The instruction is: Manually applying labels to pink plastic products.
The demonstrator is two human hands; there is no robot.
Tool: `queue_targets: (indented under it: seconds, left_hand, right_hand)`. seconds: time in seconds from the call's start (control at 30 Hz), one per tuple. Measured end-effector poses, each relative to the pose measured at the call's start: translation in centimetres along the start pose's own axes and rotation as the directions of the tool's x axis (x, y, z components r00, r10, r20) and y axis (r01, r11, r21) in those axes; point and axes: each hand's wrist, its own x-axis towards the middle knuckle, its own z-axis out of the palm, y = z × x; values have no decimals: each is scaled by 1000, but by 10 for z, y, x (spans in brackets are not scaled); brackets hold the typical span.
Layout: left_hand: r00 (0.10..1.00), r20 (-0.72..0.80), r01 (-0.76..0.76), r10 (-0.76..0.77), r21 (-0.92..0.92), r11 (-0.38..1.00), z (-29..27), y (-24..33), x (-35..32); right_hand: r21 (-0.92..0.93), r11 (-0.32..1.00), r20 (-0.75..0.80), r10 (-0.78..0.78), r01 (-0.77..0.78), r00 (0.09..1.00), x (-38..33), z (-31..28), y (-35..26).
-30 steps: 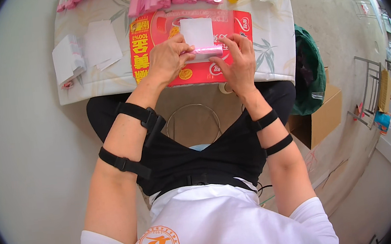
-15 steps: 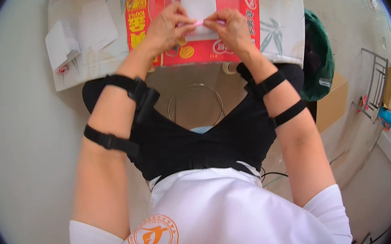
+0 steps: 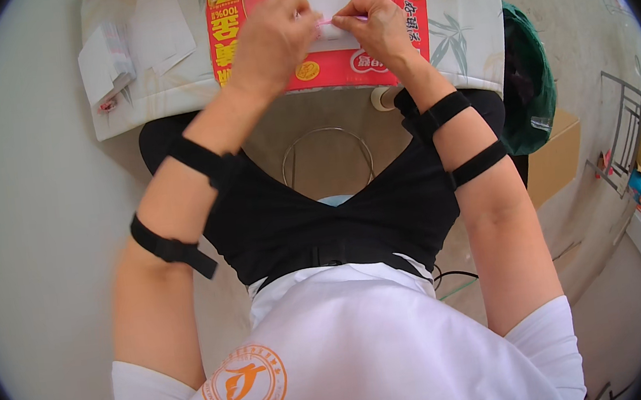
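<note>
Less pink roll (image 3: 327, 22) vis. vs b4

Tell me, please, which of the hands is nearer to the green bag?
Right. The right hand is to the bag's left, above the table; the left hand is farther left.

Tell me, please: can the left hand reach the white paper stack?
Probably yes: nothing tall stands between the left hand and the white paper stack, though that hand appears busy at the pink strip.
</note>
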Motion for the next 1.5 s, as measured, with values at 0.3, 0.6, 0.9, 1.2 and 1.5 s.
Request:
queue_targets:
  seconds: [0.3,0.6,0.9,1.2,1.5]
  left_hand:
    - [995,-37,-80,97,317,945,32,23,-14]
    - [998,53,-46,38,169,984,27,16,2]
    - [997,72,-44,36,103,994,22,11,11]
    - [993,119,-8,-5,110,994,15,2,17]
    - [926,-96,344,-365,-185,921,26,53,-34]
  right_hand:
    - [-66,998,-10,-7,6,1000,2,-1,0]
    - [-254,942,-299,-294,221,908,-29,-19,-21]
    - [-488,675,70,-601,553,796,-18,-9,-22]
    - [-565,621,103,-600,543,793,-10,0,-19]
    - [-565,579,120,-648,588,752,-5,-2,-15]
